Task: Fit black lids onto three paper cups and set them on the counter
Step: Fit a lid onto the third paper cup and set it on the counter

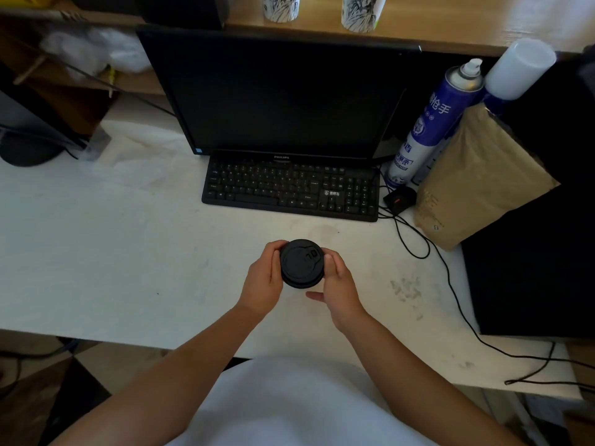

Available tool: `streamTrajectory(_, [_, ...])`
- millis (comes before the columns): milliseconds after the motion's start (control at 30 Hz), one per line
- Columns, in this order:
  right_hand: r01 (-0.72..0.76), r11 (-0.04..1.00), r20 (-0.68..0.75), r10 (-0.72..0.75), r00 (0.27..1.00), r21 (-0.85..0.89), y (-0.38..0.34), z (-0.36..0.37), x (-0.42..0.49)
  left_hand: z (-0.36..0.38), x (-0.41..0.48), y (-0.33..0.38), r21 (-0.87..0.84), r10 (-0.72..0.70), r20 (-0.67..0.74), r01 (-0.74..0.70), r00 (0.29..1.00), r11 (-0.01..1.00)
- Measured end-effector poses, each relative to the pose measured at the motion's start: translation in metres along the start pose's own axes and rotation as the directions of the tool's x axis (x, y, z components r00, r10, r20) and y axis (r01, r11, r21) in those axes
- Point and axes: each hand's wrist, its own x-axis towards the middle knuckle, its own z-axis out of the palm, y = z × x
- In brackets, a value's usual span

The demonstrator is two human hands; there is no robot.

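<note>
A round black lid point(301, 263) faces up between both my hands, low over the white desk point(112, 252). The cup beneath it is hidden by the lid and my fingers. My left hand point(262, 280) curls around the lid's left side, with the thumb on the rim. My right hand point(339, 281) grips the right side. Two white paper cups with black line drawings, one on the left point(280, 8) and one on the right point(362, 12), stand on the wooden counter point(450, 30) above the monitor; their tops are cut off by the frame.
A black monitor point(283, 91) and keyboard point(289, 188) stand behind my hands. At the right are two blue spray cans point(431, 123), a brown paper bag point(476, 178), a small black device point(399, 197), trailing cables point(450, 284) and a dark box point(541, 252).
</note>
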Motion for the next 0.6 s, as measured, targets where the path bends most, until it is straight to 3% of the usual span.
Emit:
streamTrajectory(100, [-0.002,1.000,0.006,0.002,1.000,-0.013,-0.001,0.002,-0.002,0.000,-0.002,0.003,-0.037,-0.033,0.000,0.033,0.999,0.999])
streamTrajectory(200, [-0.044,0.997,0.037,0.042,0.998,0.069,-0.003,0.000,-0.003,0.003,-0.003,0.010,-0.157,-0.172,-0.033,0.165,0.985,0.974])
streamTrajectory(367, [-0.136,0.971,0.097,0.119,0.988,0.199,-0.002,-0.012,-0.006,0.011,-0.010,0.018,-0.392,-0.435,-0.039,0.387,0.900,0.835])
streamTrajectory(600, [-0.191,0.964,0.217,0.149,0.965,0.187,0.002,-0.020,-0.014,0.004,-0.020,0.021,-0.607,-0.524,0.061,0.448,0.850,0.656])
